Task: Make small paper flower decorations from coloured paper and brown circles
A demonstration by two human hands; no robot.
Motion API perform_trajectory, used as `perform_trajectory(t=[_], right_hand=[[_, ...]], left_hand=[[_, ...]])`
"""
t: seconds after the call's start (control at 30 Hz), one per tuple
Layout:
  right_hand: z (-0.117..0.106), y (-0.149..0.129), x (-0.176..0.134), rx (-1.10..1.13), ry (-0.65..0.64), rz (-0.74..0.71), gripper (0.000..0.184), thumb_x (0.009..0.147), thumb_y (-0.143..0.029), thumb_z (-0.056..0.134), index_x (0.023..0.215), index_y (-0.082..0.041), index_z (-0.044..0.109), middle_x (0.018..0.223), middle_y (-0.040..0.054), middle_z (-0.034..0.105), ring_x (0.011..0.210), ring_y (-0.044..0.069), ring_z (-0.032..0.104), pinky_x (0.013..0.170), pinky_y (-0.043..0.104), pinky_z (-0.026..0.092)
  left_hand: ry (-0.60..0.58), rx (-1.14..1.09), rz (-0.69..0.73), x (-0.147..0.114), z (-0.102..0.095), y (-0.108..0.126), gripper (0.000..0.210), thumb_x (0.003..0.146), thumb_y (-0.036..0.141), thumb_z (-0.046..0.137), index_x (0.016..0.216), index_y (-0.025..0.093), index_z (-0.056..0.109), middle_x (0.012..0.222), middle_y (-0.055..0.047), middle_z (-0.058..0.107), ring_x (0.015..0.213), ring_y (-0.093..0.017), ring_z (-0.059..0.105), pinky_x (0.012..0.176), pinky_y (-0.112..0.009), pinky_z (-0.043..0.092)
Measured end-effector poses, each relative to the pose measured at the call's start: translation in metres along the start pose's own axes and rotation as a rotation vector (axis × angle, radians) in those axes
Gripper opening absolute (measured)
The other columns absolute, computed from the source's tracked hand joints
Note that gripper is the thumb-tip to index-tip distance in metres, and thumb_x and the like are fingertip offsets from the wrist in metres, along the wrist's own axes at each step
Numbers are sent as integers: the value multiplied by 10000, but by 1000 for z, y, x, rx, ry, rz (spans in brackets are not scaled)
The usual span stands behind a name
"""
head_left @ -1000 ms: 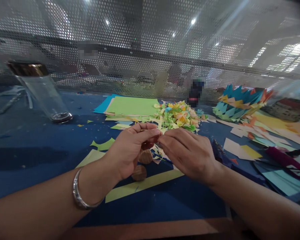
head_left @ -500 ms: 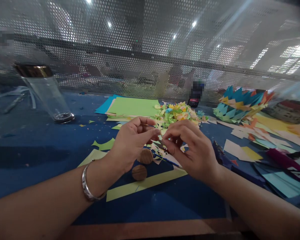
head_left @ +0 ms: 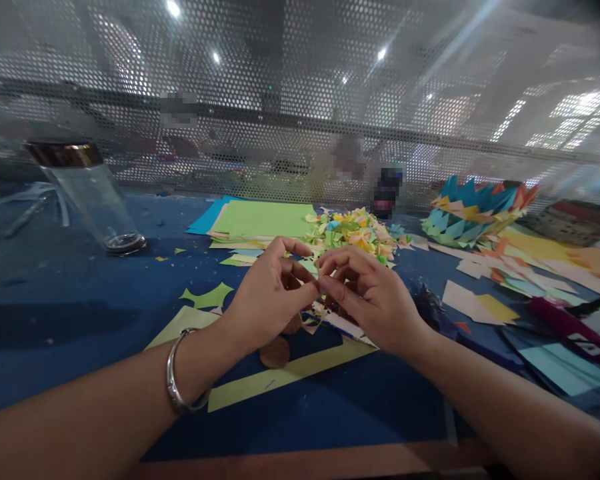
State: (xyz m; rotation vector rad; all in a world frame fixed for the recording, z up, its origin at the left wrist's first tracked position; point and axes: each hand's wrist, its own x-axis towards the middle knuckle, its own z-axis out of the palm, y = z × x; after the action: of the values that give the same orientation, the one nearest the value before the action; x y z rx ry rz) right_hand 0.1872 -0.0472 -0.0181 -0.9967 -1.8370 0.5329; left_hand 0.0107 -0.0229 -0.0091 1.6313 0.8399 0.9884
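Above table (head_left: 130, 283), left grip (head_left: 267, 293) half open, right grip (head_left: 377, 300) narrower, contents unclear

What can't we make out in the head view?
All in the head view:
What, if anything, the left hand and right hand pinch: too small, partly covered by the hands themselves.
Upper wooden disc: partly hidden by the left hand.
Purple thing: right end cut off by the picture edge.
Area behind the mesh screen: blurred, veiled by the mesh.
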Motion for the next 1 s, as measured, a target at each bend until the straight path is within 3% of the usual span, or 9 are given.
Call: perform_trajectory(t=[0.17,0.27,0.63,1.0], right_hand=[[0,3,-2,59,-15,108,153,929,-364,611,926,-212,596,753,-24,544,569,76,493,505,234,405],[-1,4,-2,100,-7,132,140,917,-343,630,925,-209,592,714,-37,537,518,62,472,480,226,391],[1,3,0,244,27,123,184,875,-326,681,938,-189,574,902,5,590,535,56,534,428,197,455],[-3,-1,1,245,33,120,244,845,-343,714,965,-192,563,883,8,600,566,75,569,417,189,479]], left_hand=[[-47,44,24,-2,0,-3,373,829,241,639,1129,264,420,728,38,601,583,-120,565,520,-220,473],[-61,85,41,-2,-1,-4,374,832,229,632,1137,267,419,729,36,601,610,-129,571,531,-228,487],[-104,-24,-42,-4,-2,-1,364,833,189,622,1133,268,432,781,26,573,644,-116,577,561,-227,492],[-84,-52,-51,-5,-1,4,407,807,252,687,1137,258,449,858,-25,660,729,-176,672,535,-246,522]])
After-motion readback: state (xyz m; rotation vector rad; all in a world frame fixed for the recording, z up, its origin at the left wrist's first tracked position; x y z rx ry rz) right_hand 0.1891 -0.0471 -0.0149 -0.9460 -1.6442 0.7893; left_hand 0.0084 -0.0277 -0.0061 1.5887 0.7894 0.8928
